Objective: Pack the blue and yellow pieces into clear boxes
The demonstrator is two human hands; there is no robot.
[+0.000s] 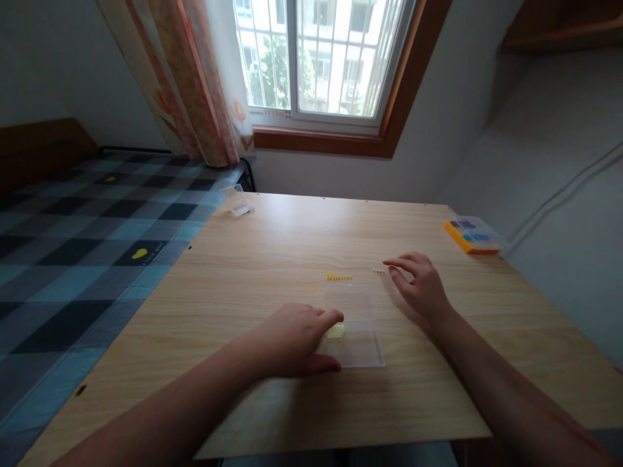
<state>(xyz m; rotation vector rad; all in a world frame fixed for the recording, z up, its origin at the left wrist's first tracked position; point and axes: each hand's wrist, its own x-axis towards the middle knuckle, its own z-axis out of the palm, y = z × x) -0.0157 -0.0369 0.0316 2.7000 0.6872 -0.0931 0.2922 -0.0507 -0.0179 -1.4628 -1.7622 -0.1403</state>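
Observation:
A clear plastic box (360, 350) with its lid (350, 295) folded back lies on the table in front of me. My left hand (304, 340) grips the box's left side, thumb at the near edge and a finger over the top. Inside, beside that finger, sits a pale yellow piece (335, 331). Past the lid runs a row of small yellow pieces (339, 277). To their right is a short row of tiny whitish beads (378, 271). My right hand (413, 282) is just right of these beads, thumb and forefinger slightly apart, with nothing visible between them.
The wooden table (272, 253) carries an orange-edged case (472, 235) with a clear lid at the far right. A small clear container (238, 201) stands at the far left corner. A checked bed (97, 259) adjoins the left edge; a window (326, 58) is ahead.

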